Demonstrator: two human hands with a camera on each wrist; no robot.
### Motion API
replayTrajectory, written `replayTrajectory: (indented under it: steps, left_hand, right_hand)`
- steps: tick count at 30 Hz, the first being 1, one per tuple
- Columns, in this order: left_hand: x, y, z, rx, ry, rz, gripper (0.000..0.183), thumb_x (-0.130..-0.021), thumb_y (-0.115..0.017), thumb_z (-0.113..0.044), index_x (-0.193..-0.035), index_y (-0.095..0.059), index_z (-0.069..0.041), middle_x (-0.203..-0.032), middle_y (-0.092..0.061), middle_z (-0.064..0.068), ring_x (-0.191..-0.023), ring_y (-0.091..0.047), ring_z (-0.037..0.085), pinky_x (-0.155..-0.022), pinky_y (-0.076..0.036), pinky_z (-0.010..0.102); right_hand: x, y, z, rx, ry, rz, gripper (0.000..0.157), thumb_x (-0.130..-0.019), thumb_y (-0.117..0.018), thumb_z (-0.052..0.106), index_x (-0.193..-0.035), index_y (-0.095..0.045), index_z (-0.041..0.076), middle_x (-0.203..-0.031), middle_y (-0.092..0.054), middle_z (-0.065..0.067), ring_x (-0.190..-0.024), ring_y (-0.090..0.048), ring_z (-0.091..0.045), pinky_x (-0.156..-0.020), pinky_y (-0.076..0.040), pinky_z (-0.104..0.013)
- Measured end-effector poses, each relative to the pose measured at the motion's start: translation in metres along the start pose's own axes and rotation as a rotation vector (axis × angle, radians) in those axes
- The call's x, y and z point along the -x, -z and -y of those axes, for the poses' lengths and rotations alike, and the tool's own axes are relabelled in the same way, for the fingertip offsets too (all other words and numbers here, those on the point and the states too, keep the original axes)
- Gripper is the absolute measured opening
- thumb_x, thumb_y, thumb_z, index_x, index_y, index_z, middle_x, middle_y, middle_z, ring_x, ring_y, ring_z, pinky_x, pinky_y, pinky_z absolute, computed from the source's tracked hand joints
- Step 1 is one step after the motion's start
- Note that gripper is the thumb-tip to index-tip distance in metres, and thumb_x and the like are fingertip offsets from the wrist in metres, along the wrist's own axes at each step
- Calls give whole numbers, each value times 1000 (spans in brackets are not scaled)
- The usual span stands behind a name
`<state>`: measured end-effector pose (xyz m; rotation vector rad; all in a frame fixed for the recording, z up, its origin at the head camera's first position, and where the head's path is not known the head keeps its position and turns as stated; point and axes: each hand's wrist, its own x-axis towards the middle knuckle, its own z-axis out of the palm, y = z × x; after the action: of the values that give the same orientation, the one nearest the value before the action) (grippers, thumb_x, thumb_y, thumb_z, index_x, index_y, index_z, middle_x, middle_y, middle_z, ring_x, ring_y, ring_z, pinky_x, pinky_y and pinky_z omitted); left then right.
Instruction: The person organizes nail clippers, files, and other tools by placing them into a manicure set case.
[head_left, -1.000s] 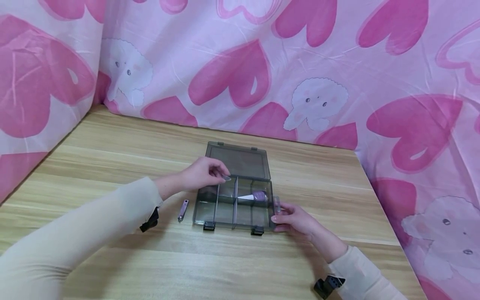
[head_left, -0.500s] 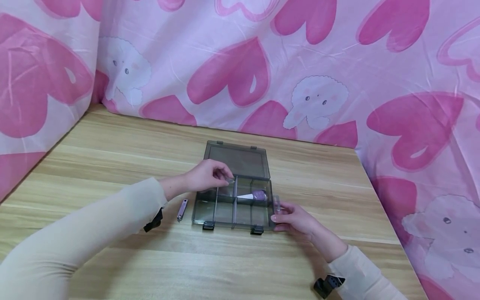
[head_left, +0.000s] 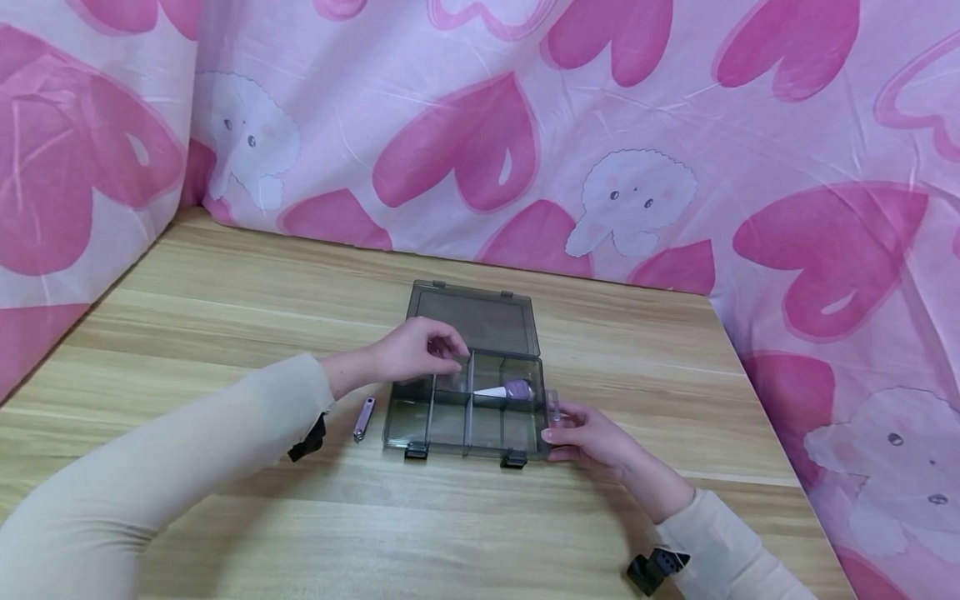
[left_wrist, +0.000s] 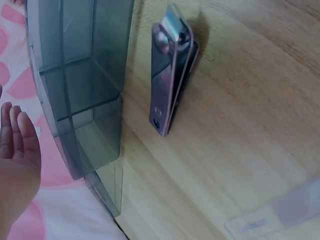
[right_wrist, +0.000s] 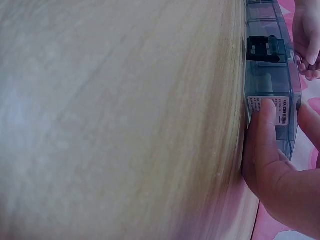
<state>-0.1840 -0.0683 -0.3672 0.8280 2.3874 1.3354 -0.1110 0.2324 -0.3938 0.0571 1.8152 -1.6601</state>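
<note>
An open, smoky see-through compartment box (head_left: 448,450) lies on the table. Its right edge is held by my right hand (head_left: 588,433), with fingertips over the barcode label (right_wrist: 282,111) in the right wrist view. Over the rear compartments, my left hand (head_left: 420,348) has thumb and fingertips close together. A small shiny piece seems to sit at those fingertips, too small to make out. A purple nail polish bottle (head_left: 517,390) with a white cap lies in a rear right compartment. Left of the box are nail clippers (head_left: 364,419), close up in the left wrist view.
The box's lid (head_left: 476,319) is folded back flat behind it. Two black latches stick out from the front side. A small clear plastic part (head_left: 553,404) stands at the box's right side. Pink heart-patterned cloth (head_left: 457,150) hangs behind the wooden table (head_left: 337,517).
My left hand has shifted slightly right over the box, and the small clear piece at its fingertips is harder to see. My right hand keeps its hold on the edge.
</note>
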Motion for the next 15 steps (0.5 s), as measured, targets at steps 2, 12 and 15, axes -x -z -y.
replayTrajectory:
  steps: [2, 12, 15]
  left_hand:
    - [2, 4, 0, 4, 2, -10, 18, -81, -69, -8, -98, -67, -2, -89, -67, 5, -80, -58, 12, -75, -52, 25]
    - [25, 24, 6, -3, 26, -72, 19, -80, -71, -11, -96, -67, -1, -85, -64, 5, -80, -55, 13, -74, -51, 29]
    - [35, 27, 11, -10, 59, -84, 20, -80, -71, -12, -95, -67, -1, -85, -64, 5, -80, -54, 13, -71, -51, 25]
  right_hand:
    - [0, 0, 0, 1, 3, 1, 72, -87, -55, -4, -143, -10, -14, -96, -56, -2, -80, -61, -8, -78, -56, -28]
    - [0, 1, 1, 7, -1, -5, 72, -87, -55, -4, -143, -11, -13, -94, -55, -1, -80, -60, -8, -78, -56, -28]
    - [0, 1, 1, 8, -5, -6, 71, -87, -55, -4, -143, -13, -14, -92, -55, 0, -80, -59, -8, -78, -56, -28]
